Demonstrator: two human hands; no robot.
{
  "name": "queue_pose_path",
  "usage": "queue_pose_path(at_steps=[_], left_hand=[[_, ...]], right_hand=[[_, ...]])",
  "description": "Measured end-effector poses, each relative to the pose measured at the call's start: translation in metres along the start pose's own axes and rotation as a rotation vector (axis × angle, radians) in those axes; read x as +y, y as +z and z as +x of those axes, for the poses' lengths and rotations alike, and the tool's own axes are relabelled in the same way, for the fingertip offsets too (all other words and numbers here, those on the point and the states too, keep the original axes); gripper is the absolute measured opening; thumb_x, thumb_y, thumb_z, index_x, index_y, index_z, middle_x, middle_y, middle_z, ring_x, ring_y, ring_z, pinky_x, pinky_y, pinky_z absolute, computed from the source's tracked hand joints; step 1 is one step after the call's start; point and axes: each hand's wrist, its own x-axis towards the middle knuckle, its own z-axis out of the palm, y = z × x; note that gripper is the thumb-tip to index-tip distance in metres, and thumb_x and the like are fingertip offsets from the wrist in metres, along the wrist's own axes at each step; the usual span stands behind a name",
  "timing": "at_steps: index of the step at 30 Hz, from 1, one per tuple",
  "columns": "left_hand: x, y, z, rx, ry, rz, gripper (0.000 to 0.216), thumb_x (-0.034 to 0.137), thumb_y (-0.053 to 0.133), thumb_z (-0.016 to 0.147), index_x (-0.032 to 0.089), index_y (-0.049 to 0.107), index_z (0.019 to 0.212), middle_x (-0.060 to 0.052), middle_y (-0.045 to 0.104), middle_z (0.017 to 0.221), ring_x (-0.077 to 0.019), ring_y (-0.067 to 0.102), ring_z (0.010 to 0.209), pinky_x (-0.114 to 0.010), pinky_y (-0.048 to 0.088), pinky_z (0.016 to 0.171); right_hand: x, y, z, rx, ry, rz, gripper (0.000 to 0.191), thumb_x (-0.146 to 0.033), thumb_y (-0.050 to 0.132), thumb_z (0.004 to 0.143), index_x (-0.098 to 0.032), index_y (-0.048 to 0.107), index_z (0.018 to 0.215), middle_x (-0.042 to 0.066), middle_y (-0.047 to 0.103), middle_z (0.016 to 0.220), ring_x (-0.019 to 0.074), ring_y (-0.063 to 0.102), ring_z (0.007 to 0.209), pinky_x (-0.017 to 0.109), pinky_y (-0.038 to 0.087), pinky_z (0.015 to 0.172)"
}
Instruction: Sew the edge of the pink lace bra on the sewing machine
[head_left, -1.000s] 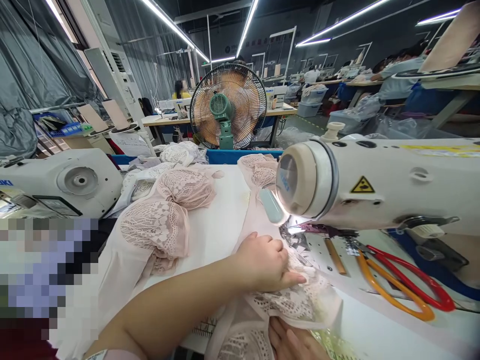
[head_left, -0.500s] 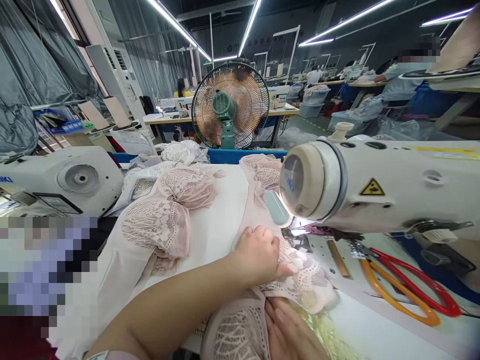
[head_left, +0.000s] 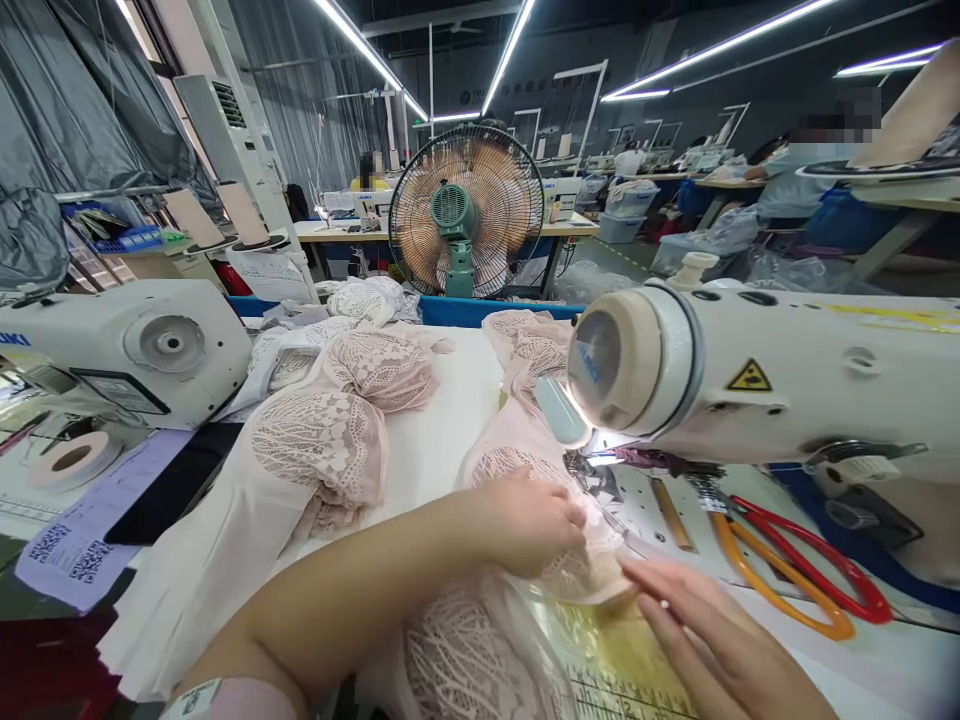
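A pale pink lace bra (head_left: 517, 460) lies by the lit needle area of the sewing machine (head_left: 742, 370), one lace cup on the white bed. My left hand (head_left: 525, 525) rests over that cup with curled fingers gripping the lace. At the cup's right edge, my right hand (head_left: 720, 630) pinches the border between thumb and fingers. Nearer to me, another lace cup (head_left: 465, 650) hangs below my left forearm, partly blurred. Beneath the right hand are a yellowish clear film (head_left: 622, 640) and a printed ruler scale (head_left: 622, 695).
Orange-and-red-handled scissors (head_left: 806, 570) lie right of the hands. More lace bras (head_left: 319, 440) are piled on the left. A second sewing machine (head_left: 150, 350), a tape roll (head_left: 75, 460) and a printed sheet (head_left: 90, 540) stand left. A large fan (head_left: 465, 210) is behind.
My right hand has come up and right from the lower cup to the edge of the lace by the machine. My left hand has shifted slightly down and flattened over the cup.
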Motion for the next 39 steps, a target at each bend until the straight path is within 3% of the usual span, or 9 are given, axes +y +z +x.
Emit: queue_pose_path(at_steps=[3, 6, 10, 14, 19, 23, 28, 34, 39], left_hand=[[0.014, 0.003, 0.003, -0.020, 0.063, -0.033, 0.033, 0.024, 0.053, 0.078, 0.013, 0.060, 0.108, -0.006, 0.061, 0.118, -0.0220, 0.053, 0.109, -0.039, 0.038, 0.099], [0.021, 0.005, 0.003, -0.040, 0.041, 0.015, 0.036, 0.034, 0.056, 0.079, 0.012, 0.060, 0.107, -0.008, 0.061, 0.118, -0.0226, 0.057, 0.101, -0.035, 0.044, 0.091], [0.021, 0.008, 0.001, -0.003, 0.057, 0.093, 0.025, 0.013, 0.053, 0.078, 0.018, 0.062, 0.101, -0.004, 0.061, 0.119, -0.0205, 0.058, 0.099, -0.034, 0.046, 0.083], [0.018, 0.009, -0.001, 0.049, 0.048, 0.111, 0.021, 0.013, 0.048, 0.083, 0.016, 0.063, 0.098, -0.003, 0.062, 0.115, -0.0203, 0.059, 0.094, -0.034, 0.045, 0.080], [0.014, 0.008, 0.000, 0.046, 0.033, 0.115, 0.030, 0.017, 0.047, 0.087, 0.022, 0.061, 0.113, -0.004, 0.063, 0.110, -0.0239, 0.058, 0.096, -0.042, 0.042, 0.084], [0.012, 0.004, 0.001, 0.011, -0.004, 0.115, 0.027, 0.021, 0.048, 0.087, 0.024, 0.065, 0.108, -0.004, 0.061, 0.114, -0.0274, 0.054, 0.101, -0.054, 0.034, 0.093], [0.010, 0.001, 0.000, 0.025, -0.015, 0.135, 0.022, 0.015, 0.045, 0.086, 0.019, 0.066, 0.094, -0.005, 0.060, 0.116, -0.0253, 0.048, 0.109, -0.058, 0.028, 0.101], [-0.002, 0.010, 0.006, 0.168, 0.005, 0.095, 0.015, 0.008, 0.054, 0.075, 0.015, 0.064, 0.083, -0.008, 0.063, 0.107, -0.0233, 0.049, 0.108, -0.056, 0.030, 0.103], [-0.012, 0.018, 0.010, 0.261, -0.011, 0.073, 0.021, 0.012, 0.049, 0.081, 0.015, 0.063, 0.096, -0.010, 0.063, 0.107, -0.0242, 0.049, 0.110, -0.058, 0.028, 0.104]], right_hand=[[0.034, -0.008, 0.007, -0.046, -0.126, -0.301, 0.032, -0.030, 0.049, 0.084, -0.026, 0.067, 0.111, 0.012, 0.062, 0.113, 0.0275, 0.061, 0.102, 0.037, 0.054, 0.082], [0.045, -0.006, 0.000, -0.082, -0.192, -0.381, 0.031, -0.028, 0.045, 0.086, -0.027, 0.068, 0.107, 0.011, 0.063, 0.110, 0.0283, 0.058, 0.103, 0.041, 0.053, 0.083], [0.043, 0.000, -0.017, -0.005, -0.187, -0.383, 0.037, -0.025, 0.036, 0.089, -0.031, 0.066, 0.110, 0.008, 0.061, 0.111, 0.0257, 0.055, 0.105, 0.041, 0.049, 0.085], [0.046, 0.001, -0.022, -0.011, -0.228, -0.423, 0.035, -0.024, 0.038, 0.088, -0.033, 0.063, 0.111, 0.007, 0.059, 0.111, 0.0246, 0.052, 0.107, 0.039, 0.047, 0.087], [0.038, 0.003, -0.013, -0.048, -0.238, -0.448, 0.039, -0.019, 0.037, 0.087, -0.033, 0.059, 0.116, 0.008, 0.057, 0.106, 0.0235, 0.052, 0.102, 0.039, 0.047, 0.084], [0.025, 0.003, -0.002, -0.088, -0.241, -0.486, 0.039, -0.018, 0.036, 0.087, -0.029, 0.058, 0.117, 0.007, 0.056, 0.090, 0.0202, 0.054, 0.085, 0.033, 0.048, 0.073], [0.019, 0.003, 0.012, -0.255, -0.127, -0.571, 0.039, -0.024, 0.032, 0.091, -0.021, 0.059, 0.119, 0.007, 0.058, 0.078, 0.0206, 0.057, 0.076, 0.031, 0.049, 0.065], [-0.010, 0.003, 0.035, -0.468, 0.205, -0.680, 0.050, -0.027, 0.022, 0.091, -0.026, 0.045, 0.135, 0.008, 0.065, 0.108, 0.0253, 0.061, 0.094, 0.037, 0.049, 0.071], [-0.030, 0.004, 0.051, -0.510, 0.277, -0.782, 0.049, -0.027, 0.019, 0.094, -0.030, 0.039, 0.138, 0.003, 0.069, 0.087, 0.0247, 0.063, 0.078, 0.034, 0.043, 0.058]])
